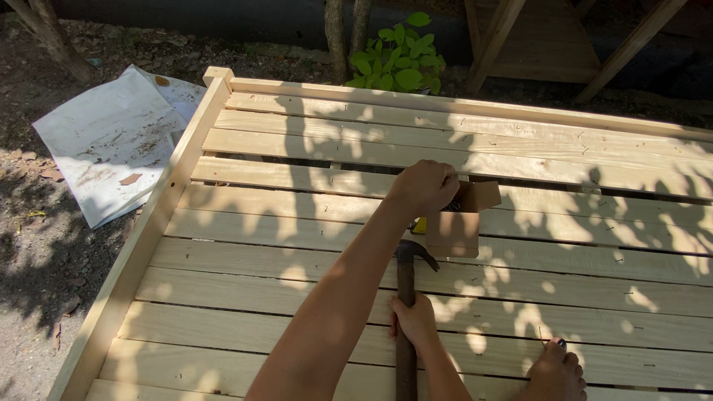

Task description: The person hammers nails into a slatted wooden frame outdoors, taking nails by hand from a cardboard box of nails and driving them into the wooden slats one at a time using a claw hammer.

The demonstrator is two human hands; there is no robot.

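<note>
My left hand [425, 187] reaches forward with its fingers curled into the open top of a small cardboard box [454, 229] that sits on the pale wooden slatted panel [245, 223]. What the fingers hold inside the box is hidden. My right hand [413, 319] grips the dark handle of a claw hammer [407, 297]. The hammer lies along the slats with its head just below the box. A small yellow item [420, 225] shows at the box's left side.
My bare foot [555, 370] rests on the slats at the lower right. A dirty white sheet [111, 141] lies on the ground left of the panel. A leafy plant [397, 63] and wooden frame legs [505, 37] stand beyond the far edge.
</note>
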